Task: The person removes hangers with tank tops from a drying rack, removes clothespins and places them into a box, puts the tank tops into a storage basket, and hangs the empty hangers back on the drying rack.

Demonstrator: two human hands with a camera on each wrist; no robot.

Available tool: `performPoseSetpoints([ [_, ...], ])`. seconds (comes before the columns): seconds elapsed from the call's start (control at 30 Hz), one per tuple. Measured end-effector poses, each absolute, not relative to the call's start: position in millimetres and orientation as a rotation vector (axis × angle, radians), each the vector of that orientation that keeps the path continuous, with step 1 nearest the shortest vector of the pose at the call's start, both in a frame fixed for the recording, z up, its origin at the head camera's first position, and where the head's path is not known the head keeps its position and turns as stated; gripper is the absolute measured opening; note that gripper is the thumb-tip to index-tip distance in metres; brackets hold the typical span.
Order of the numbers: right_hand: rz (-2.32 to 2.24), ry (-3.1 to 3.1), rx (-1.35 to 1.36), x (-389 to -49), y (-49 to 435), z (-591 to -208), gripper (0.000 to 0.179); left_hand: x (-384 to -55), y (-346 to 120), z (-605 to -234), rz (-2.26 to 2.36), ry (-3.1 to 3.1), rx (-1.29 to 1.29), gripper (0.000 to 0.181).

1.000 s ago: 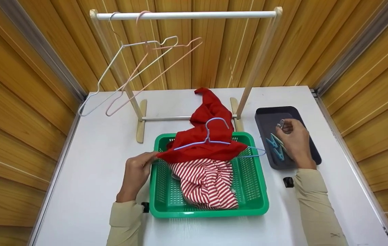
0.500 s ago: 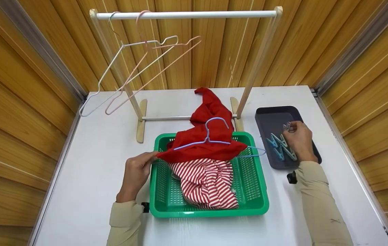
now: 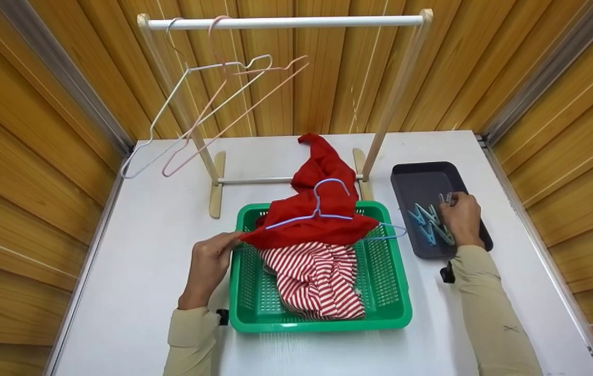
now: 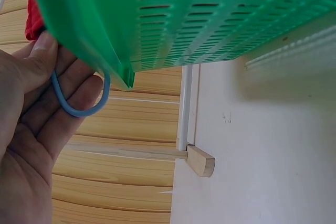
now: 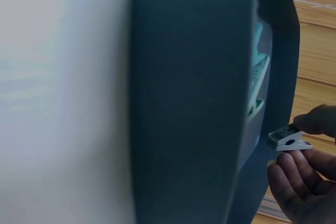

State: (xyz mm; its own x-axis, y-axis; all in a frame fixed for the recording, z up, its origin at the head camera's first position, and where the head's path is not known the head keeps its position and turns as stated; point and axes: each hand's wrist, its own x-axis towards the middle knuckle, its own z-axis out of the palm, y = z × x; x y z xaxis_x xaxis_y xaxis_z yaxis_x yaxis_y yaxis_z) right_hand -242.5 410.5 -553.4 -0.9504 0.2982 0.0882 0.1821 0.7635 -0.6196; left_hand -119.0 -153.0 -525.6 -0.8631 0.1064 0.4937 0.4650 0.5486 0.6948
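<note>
A red cloth (image 3: 322,203) lies over the back of the green basket (image 3: 400,313), with a blue wire hanger (image 3: 317,209) on it. My left hand (image 3: 210,263) pinches the cloth's left corner; in the left wrist view the hanger's rounded end (image 4: 79,113) loops in front of its fingers. Over the black tray (image 3: 416,180), my right hand (image 3: 462,220) pinches a grey clothespin (image 5: 289,139) between thumb and fingers. Several blue and pale green clothespins (image 3: 427,232) lie in the tray beside that hand.
Behind the basket stands a rack with a white rail (image 3: 286,22). A white hanger (image 3: 152,120) and a pink hanger (image 3: 197,115) hang at its left. Red-and-white striped cloth (image 3: 322,282) lies in the basket. Wood-patterned walls (image 3: 24,156) enclose the white table.
My right hand has moved slightly right and toward me over the tray with the clothespin, showing more of the clothespins lying there. The left hand has stayed at the cloth's corner.
</note>
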Motion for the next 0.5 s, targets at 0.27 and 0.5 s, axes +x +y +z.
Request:
performPoseSetpoints([
  [0.27, 0.911, -2.849, -0.387, -246, 417, -566, 0.042, -119, -154, -525, -1.199, -2.406, -0.463, 0.024],
  [0.5, 0.869, -2.94, -0.426, -248, 421, -574, 0.043, -117, -154, -524, -1.228, -2.412, -0.456, 0.024],
])
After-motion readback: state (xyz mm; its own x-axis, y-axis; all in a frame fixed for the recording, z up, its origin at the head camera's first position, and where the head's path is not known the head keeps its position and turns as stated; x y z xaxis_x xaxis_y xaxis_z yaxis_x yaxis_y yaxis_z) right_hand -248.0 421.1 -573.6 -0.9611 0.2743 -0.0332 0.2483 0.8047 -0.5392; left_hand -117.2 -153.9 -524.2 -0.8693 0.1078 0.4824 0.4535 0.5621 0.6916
